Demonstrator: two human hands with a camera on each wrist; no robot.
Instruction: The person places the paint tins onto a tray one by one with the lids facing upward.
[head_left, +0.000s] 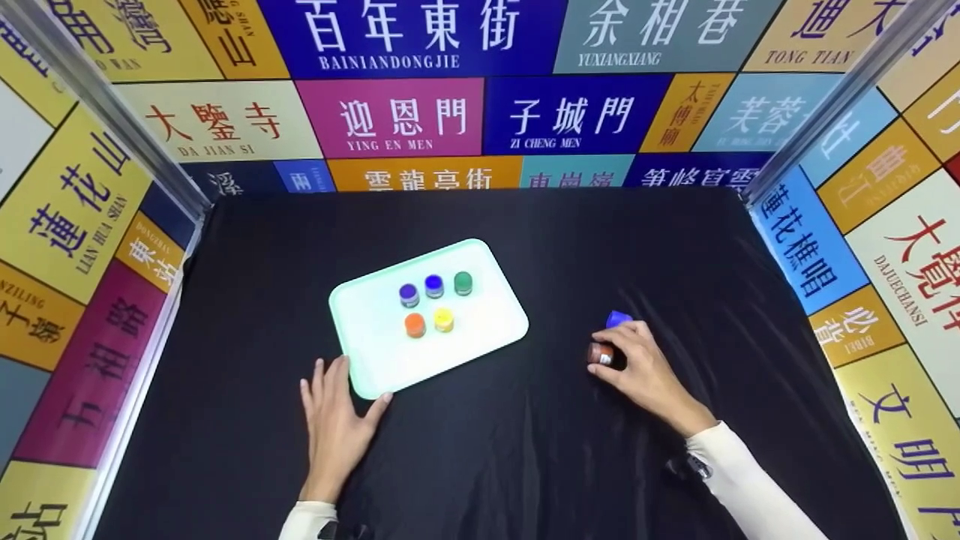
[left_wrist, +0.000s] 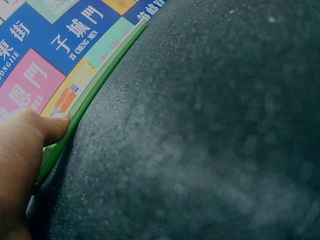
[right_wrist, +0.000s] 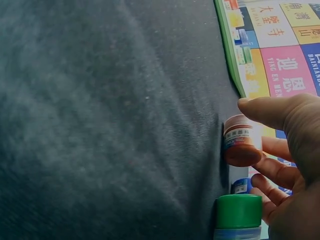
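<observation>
My right hand [head_left: 637,364] pinches a small reddish-brown paint jar [head_left: 601,354] between thumb and fingers, right of the tray. In the right wrist view, that labelled paint jar [right_wrist: 240,142] sits between the thumb and the fingers. A blue jar [head_left: 619,319] is just beyond the hand, and a green-capped jar [right_wrist: 239,212] shows close by in the right wrist view. My left hand [head_left: 334,424] spans the near left corner of the white tray [head_left: 450,360], thumb and forefinger at its pale green rim. The left thumb [left_wrist: 55,125] touches that rim in the left wrist view.
On the tray stand several paint jars: purple [head_left: 408,295], blue [head_left: 433,286], green [head_left: 463,283], orange [head_left: 415,325] and yellow [head_left: 443,319]. Black cloth [head_left: 480,450] covers the table. Panels with large printed characters [head_left: 390,116] enclose the back and both sides.
</observation>
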